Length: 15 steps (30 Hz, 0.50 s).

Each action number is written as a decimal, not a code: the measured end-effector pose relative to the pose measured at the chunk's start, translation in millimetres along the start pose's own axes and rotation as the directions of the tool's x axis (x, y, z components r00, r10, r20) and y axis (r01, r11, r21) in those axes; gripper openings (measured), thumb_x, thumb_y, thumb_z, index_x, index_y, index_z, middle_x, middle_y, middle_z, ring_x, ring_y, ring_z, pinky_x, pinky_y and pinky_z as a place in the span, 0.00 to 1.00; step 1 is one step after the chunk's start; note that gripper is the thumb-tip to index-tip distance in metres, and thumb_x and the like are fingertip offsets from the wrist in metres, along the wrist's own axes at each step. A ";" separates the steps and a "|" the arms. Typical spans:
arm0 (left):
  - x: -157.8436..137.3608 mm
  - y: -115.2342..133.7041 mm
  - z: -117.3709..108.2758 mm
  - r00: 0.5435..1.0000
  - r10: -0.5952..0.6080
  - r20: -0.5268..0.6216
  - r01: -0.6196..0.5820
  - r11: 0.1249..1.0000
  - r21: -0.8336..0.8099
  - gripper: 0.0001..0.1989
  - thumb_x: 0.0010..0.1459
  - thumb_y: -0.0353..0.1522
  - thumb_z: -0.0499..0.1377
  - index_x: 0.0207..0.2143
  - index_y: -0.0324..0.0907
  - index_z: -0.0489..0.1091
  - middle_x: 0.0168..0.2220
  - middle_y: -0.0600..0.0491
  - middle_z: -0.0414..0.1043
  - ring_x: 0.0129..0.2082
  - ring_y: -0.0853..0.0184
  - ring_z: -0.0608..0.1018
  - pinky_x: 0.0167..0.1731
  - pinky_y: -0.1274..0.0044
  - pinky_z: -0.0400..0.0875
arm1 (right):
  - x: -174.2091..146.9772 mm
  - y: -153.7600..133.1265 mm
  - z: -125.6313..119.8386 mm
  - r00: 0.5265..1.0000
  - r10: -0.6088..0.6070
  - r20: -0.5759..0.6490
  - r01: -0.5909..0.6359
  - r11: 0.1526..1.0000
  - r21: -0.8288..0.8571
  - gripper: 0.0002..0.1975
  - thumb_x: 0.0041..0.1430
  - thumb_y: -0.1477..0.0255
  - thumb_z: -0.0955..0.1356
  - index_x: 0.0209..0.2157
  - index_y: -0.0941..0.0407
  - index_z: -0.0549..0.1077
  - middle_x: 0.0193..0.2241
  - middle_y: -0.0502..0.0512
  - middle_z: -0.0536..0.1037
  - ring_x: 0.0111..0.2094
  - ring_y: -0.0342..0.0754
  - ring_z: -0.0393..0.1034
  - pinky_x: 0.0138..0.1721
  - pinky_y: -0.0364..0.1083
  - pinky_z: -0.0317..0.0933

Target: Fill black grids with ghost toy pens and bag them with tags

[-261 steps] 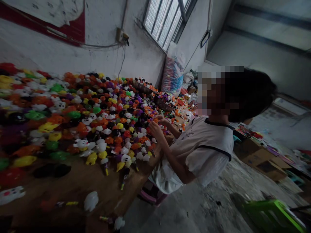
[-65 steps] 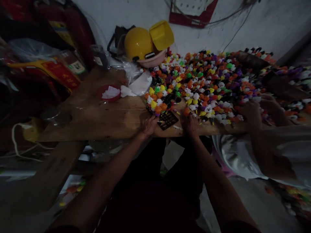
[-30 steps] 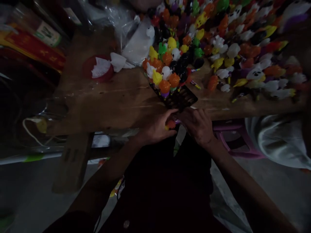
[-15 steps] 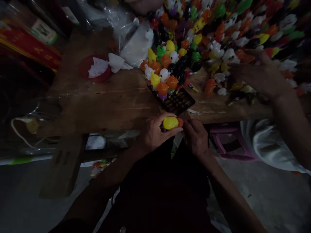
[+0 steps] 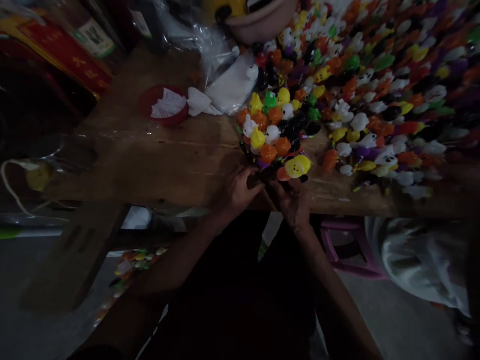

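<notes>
My left hand point(image 5: 242, 189) reaches to the table's front edge, its thumb and fingers curled in at the front of a dark slotted rack point(image 5: 268, 175). My right hand point(image 5: 295, 205) is closed low at the rack's front right; its fingertips are partly hidden in shadow. Just above it lies a yellow toy figure point(image 5: 299, 166) with an orange end, tilted sideways over the rack; whether the right fingers touch it I cannot tell. Behind stands a tight cluster of small plastic figures point(image 5: 268, 130) in orange, yellow, white, green and black, covering most of the rack.
A heap of similar figures point(image 5: 375, 100) spreads over the right side of the wooden table point(image 5: 180, 165). A red bowl of white papers point(image 5: 165, 120) stands left, near a plastic bag point(image 5: 228, 90). Behind is a pink basin point(image 5: 258, 25). A purple stool point(image 5: 348, 250) stands below right.
The yellow figure has gone from between my hands to a spot over the rack. Both hands have moved up to the rack's front. A co-worker's hand has left the heap; the view has turned.
</notes>
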<state>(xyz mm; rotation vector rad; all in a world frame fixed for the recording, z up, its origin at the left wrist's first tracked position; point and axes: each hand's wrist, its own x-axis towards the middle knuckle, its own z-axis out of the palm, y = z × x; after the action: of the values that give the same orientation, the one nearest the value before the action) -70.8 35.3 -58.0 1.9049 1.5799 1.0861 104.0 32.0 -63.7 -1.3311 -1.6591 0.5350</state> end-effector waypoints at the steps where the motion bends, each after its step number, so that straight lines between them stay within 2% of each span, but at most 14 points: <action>1: 2.1 -0.6 7.7 1.000 -0.004 -0.016 0.004 1.000 0.004 0.18 0.56 0.28 0.71 0.49 0.41 0.75 0.46 0.49 0.80 0.48 0.60 0.81 0.51 0.70 0.76 | 2.4 2.3 4.0 1.000 -0.009 0.001 0.009 1.000 -0.005 0.11 0.67 0.61 0.70 0.39 0.54 0.80 0.40 0.58 0.83 0.45 0.55 0.78 0.50 0.54 0.73; 5: -0.2 -6.1 26.7 0.993 0.047 -0.109 -0.038 0.996 0.085 0.19 0.59 0.35 0.71 0.50 0.42 0.73 0.45 0.49 0.80 0.48 0.58 0.79 0.51 0.68 0.74 | 3.4 5.5 5.4 0.998 -0.058 0.000 0.058 0.997 -0.058 0.13 0.65 0.58 0.71 0.36 0.52 0.82 0.37 0.56 0.85 0.41 0.56 0.79 0.48 0.55 0.74; 9: -2.6 -6.1 25.6 0.987 0.137 -0.080 -0.119 0.972 0.201 0.19 0.61 0.37 0.69 0.52 0.40 0.74 0.48 0.46 0.79 0.51 0.54 0.77 0.53 0.64 0.71 | 1.1 3.4 0.0 0.999 -0.044 -0.023 0.042 0.997 -0.059 0.15 0.65 0.56 0.71 0.36 0.52 0.83 0.37 0.57 0.86 0.42 0.56 0.80 0.48 0.55 0.73; 12: 0.1 0.3 19.6 0.994 0.107 -0.033 -0.096 0.966 0.241 0.20 0.59 0.37 0.71 0.50 0.39 0.76 0.47 0.46 0.78 0.49 0.54 0.77 0.52 0.64 0.71 | -0.5 2.8 -1.1 0.999 0.045 0.000 -0.045 0.999 -0.008 0.16 0.62 0.55 0.73 0.35 0.53 0.83 0.36 0.56 0.86 0.40 0.55 0.80 0.47 0.53 0.73; 15: 1.4 5.2 16.5 0.997 0.074 -0.013 -0.068 0.963 0.263 0.23 0.56 0.41 0.73 0.51 0.41 0.77 0.47 0.45 0.77 0.49 0.53 0.76 0.49 0.64 0.72 | -3.5 2.8 -3.4 0.984 0.166 -0.059 -0.160 0.983 0.095 0.17 0.59 0.54 0.74 0.32 0.55 0.81 0.32 0.54 0.84 0.35 0.52 0.78 0.45 0.51 0.73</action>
<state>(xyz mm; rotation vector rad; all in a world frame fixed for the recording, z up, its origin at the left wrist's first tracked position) -54.6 37.7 -63.7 2.1412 1.7539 0.9688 108.3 29.0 -65.6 -1.4106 -1.4626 0.6472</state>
